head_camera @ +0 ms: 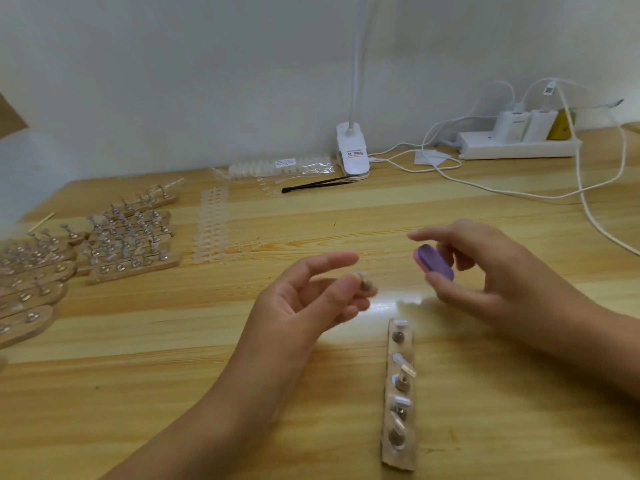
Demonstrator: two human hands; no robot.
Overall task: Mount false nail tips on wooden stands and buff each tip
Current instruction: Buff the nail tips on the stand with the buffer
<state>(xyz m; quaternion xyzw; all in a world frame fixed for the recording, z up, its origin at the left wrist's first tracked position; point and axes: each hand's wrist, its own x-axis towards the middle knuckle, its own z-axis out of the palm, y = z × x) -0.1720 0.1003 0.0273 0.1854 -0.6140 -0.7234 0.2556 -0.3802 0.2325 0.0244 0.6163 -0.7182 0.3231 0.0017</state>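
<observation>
My left hand (pixel 311 299) hovers over the table's middle and pinches a small stand peg with a clear nail tip (pixel 366 285) between thumb and fingers. A purple buffer block (pixel 434 263) sits in my right hand (pixel 485 268), gripped between thumb and fingers a little to the right of the tip. In front of me lies a wooden stand strip (pixel 399 393) lengthwise, carrying several pegs with clear tips.
Many wooden strips with mounted tips (pixel 128 237) crowd the left side. Strips of unmounted nail tips (pixel 212 226) and a bag of tips (pixel 280 166) lie behind. Black tweezers (pixel 311 185), a clip lamp (pixel 351 150), a power strip (pixel 516 143) and cables sit at the back.
</observation>
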